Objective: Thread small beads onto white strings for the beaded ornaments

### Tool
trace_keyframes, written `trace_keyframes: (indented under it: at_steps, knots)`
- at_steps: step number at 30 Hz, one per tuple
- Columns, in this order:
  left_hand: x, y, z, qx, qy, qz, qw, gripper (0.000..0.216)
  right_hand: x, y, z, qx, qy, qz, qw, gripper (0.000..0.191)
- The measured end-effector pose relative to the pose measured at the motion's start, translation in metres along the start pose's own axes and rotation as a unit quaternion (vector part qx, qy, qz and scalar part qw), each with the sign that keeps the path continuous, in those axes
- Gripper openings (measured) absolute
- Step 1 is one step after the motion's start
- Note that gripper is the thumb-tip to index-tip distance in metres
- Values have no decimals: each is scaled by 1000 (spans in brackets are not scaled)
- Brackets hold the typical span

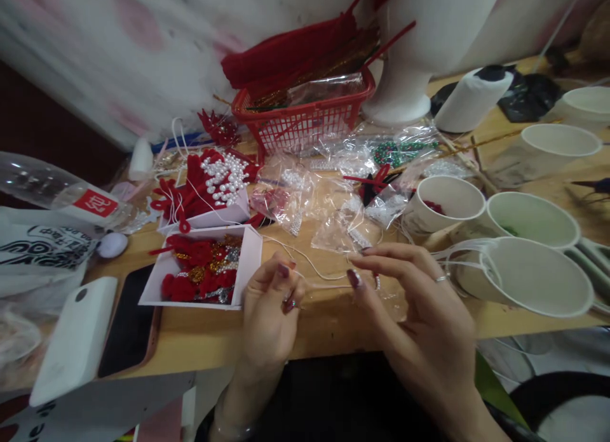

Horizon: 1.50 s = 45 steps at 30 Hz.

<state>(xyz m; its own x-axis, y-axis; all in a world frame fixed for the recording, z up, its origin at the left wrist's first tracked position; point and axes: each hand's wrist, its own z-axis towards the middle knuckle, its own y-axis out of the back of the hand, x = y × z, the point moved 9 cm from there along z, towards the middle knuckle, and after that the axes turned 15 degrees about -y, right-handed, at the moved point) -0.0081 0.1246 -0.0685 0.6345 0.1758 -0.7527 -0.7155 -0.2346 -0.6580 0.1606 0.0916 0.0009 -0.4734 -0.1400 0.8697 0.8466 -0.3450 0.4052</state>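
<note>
Over the front of the table, my left hand (269, 312) is closed in a pinch at a thin white string (326, 286), which runs toward my right hand. Anything else in that pinch is too small to make out. My right hand (419, 321) has its thumb and fingers apart, with a ring on one finger and nothing visible gripped. Just behind its fingers lies a small piece with red and white beads (376, 281), partly hidden. Clear bags of white beads (356, 237) lie beyond both hands.
At left stand a white box (251, 264) of red and gold ornaments, pearl beads (225, 178), a phone (128, 321) and a plastic bottle (71, 197). A red basket (309, 121) is at the back. Paper cups (538, 277) crowd the right, by a thread spool (471, 102).
</note>
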Motion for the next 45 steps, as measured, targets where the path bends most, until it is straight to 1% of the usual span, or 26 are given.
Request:
trace_keyframes:
  at_steps: [2,4,7,11,16,19,22,28,31,36,40,45]
  knots:
    - [9,0,-4,8,48,17,999,27,9,-14,-3,57,9,44,997,18]
    - [14,1,-8,5,79,21,997,29,12,-29,-5,109,0,91,990,20]
    - [15,3,-8,-4,79,14,997,29,8,-38,-5,128,-32,138,982,18]
    - [16,2,-7,4,83,19,996,30,4,-40,-2,140,-52,173,974,17]
    - [20,4,-8,-3,104,11,995,31,6,-37,0,127,-46,177,975,15]
    - [25,9,-11,-19,135,15,991,35,7,-36,-2,121,-44,173,976,14]
    - [29,11,-14,-17,160,19,987,39,8,-36,-2,114,-45,163,979,13]
    - [30,11,-14,-4,164,11,986,39,10,-34,1,96,-42,169,980,13]
    - [32,11,-15,-11,173,1,985,39,10,-34,1,95,-37,160,982,14]
    - [34,12,-17,-38,194,-3,980,37,9,-37,-1,112,-31,156,981,15]
    - [33,10,-16,-52,190,-14,980,36,7,-38,-2,99,-37,156,982,13]
    - [32,4,-15,-43,184,-21,982,33,6,-40,-1,88,-42,150,984,13]
